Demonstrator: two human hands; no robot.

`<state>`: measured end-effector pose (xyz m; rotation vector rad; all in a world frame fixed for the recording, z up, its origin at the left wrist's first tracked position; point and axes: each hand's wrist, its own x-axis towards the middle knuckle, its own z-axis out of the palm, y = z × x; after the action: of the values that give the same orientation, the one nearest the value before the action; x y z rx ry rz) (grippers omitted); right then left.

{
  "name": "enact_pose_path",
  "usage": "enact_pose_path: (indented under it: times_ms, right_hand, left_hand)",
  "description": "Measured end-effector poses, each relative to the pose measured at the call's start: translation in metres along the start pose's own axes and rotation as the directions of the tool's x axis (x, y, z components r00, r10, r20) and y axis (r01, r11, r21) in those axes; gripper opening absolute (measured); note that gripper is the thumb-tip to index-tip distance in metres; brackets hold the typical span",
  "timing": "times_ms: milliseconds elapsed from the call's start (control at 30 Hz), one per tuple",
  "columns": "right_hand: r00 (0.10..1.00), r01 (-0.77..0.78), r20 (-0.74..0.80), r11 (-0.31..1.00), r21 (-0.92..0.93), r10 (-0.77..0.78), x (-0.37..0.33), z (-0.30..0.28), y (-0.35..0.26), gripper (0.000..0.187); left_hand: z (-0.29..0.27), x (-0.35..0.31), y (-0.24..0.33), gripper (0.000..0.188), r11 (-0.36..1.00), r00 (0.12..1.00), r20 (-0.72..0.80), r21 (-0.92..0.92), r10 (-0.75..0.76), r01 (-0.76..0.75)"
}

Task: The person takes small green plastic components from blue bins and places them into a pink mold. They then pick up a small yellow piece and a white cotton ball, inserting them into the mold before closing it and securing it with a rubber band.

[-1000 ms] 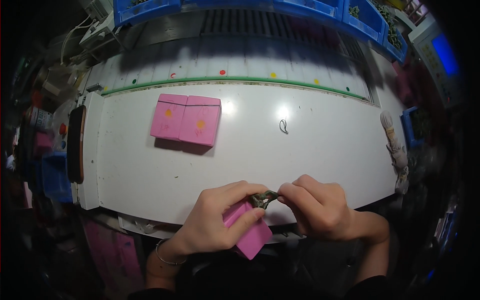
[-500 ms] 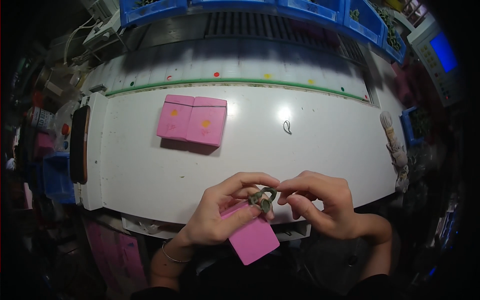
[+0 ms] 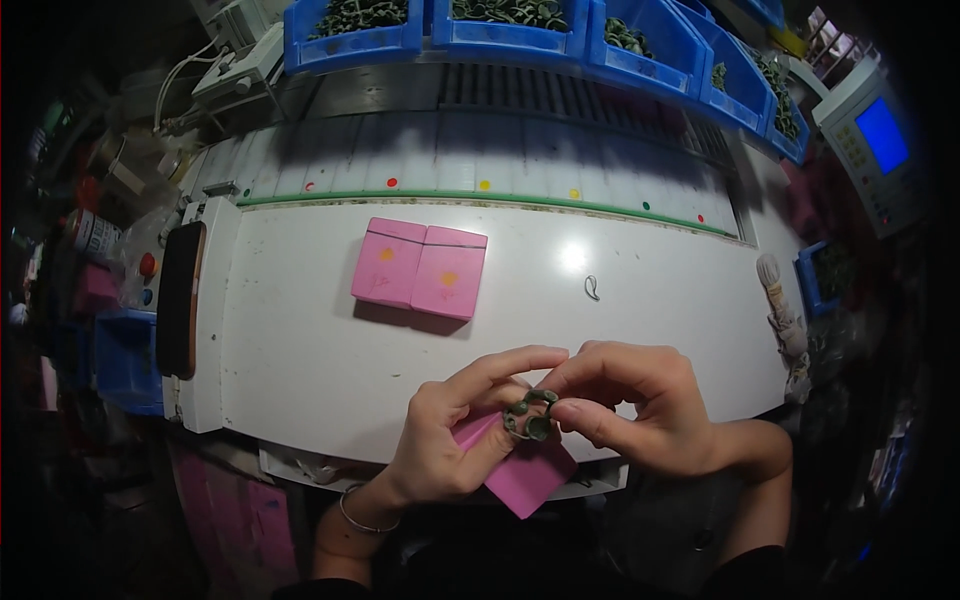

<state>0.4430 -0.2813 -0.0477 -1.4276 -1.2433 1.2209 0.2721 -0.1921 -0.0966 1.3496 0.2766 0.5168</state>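
Observation:
Low in the middle, my left hand [image 3: 445,440] is closed round a pink block [image 3: 532,482] and steadies a small dark green looped piece [image 3: 538,428] between thumb and fingers. The block sits tilted under the thumb, and its upper part is hidden by the hand. From the right, my right hand [image 3: 640,405] pinches the upper right edge of the green piece with thumb and forefinger. What the piece is I cannot tell. Farther off on the white table lie two pink blocks [image 3: 388,285] side by side, with a dark band across them and yellow marks.
A thin dark wire loop [image 3: 592,288] lies on the table [image 3: 300,350]. Blue bins [image 3: 510,38] with small green pieces line the back. A dark phone-like slab [image 3: 182,300] rests at the left edge, a bundle of pale cord [image 3: 782,310] at the right, near a device with a blue screen [image 3: 880,135].
My right fingers have come in from beside the green piece and now pinch it. The piece and the held block have turned slightly. The whole view has shifted, showing more of the blue bins.

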Motion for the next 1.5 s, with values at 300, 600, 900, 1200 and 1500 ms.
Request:
enact_pose_path:
  times_ms: [300, 600, 900, 1200, 1500]
  right_hand:
    - [0.997, -0.028, 0.077, 0.976, 0.217, 0.011, 0.022, -0.007, -0.017, 0.016]
    - [0.995, -0.026, 0.086, 0.983, -0.183, 0.043, 0.043, -0.045, -0.029, 0.014]
    - [0.820, 0.131, -0.531, 0.974, -0.186, -0.212, 0.203, -0.215, -0.089, 0.019]
    - [0.822, 0.455, -0.255, 0.856, -0.246, -0.510, 0.163, -0.129, -0.045, 0.022]
    - [0.839, 0.396, 0.116, 0.450, -0.800, -0.532, 0.007, -0.023, -0.012, 0.042]
  left_hand:
    - [-0.014, 0.009, 0.007, 0.048, 0.974, 0.996, -0.035, 0.214, 0.082, -0.072]
    - [0.000, 0.021, 0.003, 0.038, 0.984, 0.983, -0.172, 0.153, -0.060, 0.087]
    - [-0.006, 0.028, -0.010, 0.030, 0.988, 0.955, -0.278, 0.082, -0.105, 0.133]
    - [-0.006, 0.014, -0.037, 0.066, 0.874, 0.871, -0.449, -0.483, -0.198, -0.049]
    - [0.027, 0.025, -0.019, 0.097, 0.660, 0.929, 0.036, -0.694, -0.367, 0.288]
